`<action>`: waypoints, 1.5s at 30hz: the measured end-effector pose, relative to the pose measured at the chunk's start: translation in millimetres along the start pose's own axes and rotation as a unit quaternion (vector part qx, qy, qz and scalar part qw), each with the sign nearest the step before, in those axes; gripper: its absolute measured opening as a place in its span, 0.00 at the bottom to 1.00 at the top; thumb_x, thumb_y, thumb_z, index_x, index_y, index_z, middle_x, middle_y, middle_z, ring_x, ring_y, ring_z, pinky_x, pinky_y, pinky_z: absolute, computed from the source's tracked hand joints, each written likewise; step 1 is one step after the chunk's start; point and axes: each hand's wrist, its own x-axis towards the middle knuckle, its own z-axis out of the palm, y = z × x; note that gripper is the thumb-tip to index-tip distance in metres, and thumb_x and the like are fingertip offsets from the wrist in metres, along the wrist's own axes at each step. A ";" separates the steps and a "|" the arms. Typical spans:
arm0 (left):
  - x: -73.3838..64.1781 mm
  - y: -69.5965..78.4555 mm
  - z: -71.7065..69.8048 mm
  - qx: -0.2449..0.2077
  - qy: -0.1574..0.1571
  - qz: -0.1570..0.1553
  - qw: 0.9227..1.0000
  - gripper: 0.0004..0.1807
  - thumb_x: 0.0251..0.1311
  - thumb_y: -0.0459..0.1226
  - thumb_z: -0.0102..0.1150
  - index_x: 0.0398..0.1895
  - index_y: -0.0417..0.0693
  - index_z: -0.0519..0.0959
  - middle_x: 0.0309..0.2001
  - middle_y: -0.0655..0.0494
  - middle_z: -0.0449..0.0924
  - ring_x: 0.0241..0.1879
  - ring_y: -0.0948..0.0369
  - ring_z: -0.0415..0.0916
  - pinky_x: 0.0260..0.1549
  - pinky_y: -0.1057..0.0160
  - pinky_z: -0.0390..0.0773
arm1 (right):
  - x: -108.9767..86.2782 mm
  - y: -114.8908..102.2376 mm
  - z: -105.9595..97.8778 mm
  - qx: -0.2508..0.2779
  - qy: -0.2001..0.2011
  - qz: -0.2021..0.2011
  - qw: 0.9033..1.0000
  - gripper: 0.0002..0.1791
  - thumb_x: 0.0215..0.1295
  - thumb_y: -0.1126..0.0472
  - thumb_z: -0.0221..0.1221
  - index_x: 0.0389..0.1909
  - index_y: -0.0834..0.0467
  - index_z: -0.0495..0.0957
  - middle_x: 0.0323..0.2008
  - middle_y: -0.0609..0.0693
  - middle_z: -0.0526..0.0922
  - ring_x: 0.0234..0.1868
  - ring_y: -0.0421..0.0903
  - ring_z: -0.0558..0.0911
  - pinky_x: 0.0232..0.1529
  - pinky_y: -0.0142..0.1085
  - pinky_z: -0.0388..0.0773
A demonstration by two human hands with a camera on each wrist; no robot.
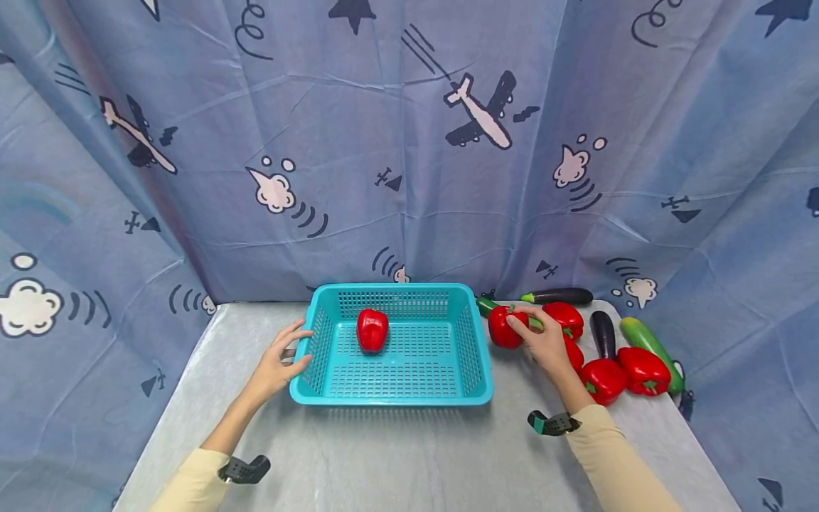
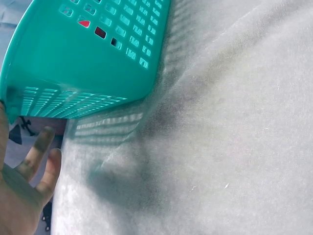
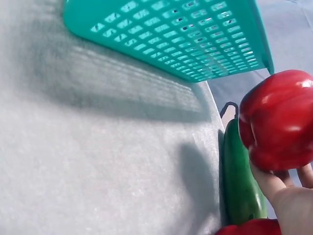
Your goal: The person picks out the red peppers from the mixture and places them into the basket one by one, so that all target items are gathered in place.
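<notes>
My right hand (image 1: 544,341) grips a red bell pepper (image 1: 503,327) just beyond the right rim of a turquoise plastic basket (image 1: 390,400). In the right wrist view this bell pepper (image 3: 281,120) is held up above the table, its shadow falling on the cloth. Another red bell pepper (image 1: 372,330) lies inside the basket, left of its middle. At the basket's left rim is my left hand (image 1: 275,366), thumb and fingers spread apart. The left wrist view shows part of that hand (image 2: 24,191) at the rim, two fingers extended below the basket (image 2: 98,58).
Several more red bell peppers (image 1: 604,380) lie on the table's right side. Among them are an eggplant (image 1: 603,334) and a green cucumber-like vegetable (image 1: 649,350); another eggplant (image 1: 563,296) lies at the back edge. A patterned blue curtain (image 1: 358,178) hangs behind the table (image 1: 409,462).
</notes>
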 end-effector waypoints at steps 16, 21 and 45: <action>-1.8 12.2 -0.5 0.003 0.003 0.001 1.000 0.25 0.62 0.20 0.63 0.63 0.26 0.72 0.72 0.25 0.55 0.48 0.29 0.76 0.40 0.37 0.81 | -7.3 -21.8 -7.8 0.288 -0.022 0.181 0.940 0.17 0.77 0.47 0.55 0.60 0.48 0.70 0.70 0.52 0.60 0.60 0.50 0.69 0.61 0.52 0.70; -2.0 12.4 -0.2 0.001 0.003 0.006 1.000 0.25 0.62 0.20 0.63 0.63 0.26 0.72 0.71 0.25 0.55 0.48 0.28 0.76 0.40 0.36 0.81 | -9.9 -24.8 -7.2 0.246 -0.035 0.164 0.955 0.28 0.70 0.51 0.66 0.66 0.50 0.67 0.70 0.55 0.62 0.62 0.52 0.68 0.56 0.44 0.77; -2.6 13.6 -0.3 0.002 0.006 0.006 1.000 0.25 0.62 0.20 0.62 0.63 0.26 0.72 0.71 0.25 0.55 0.48 0.28 0.76 0.40 0.36 0.81 | -14.2 -40.3 6.8 0.136 -0.074 0.014 0.988 0.39 0.65 0.62 0.70 0.74 0.57 0.64 0.67 0.61 0.66 0.59 0.65 0.75 0.47 0.36 0.82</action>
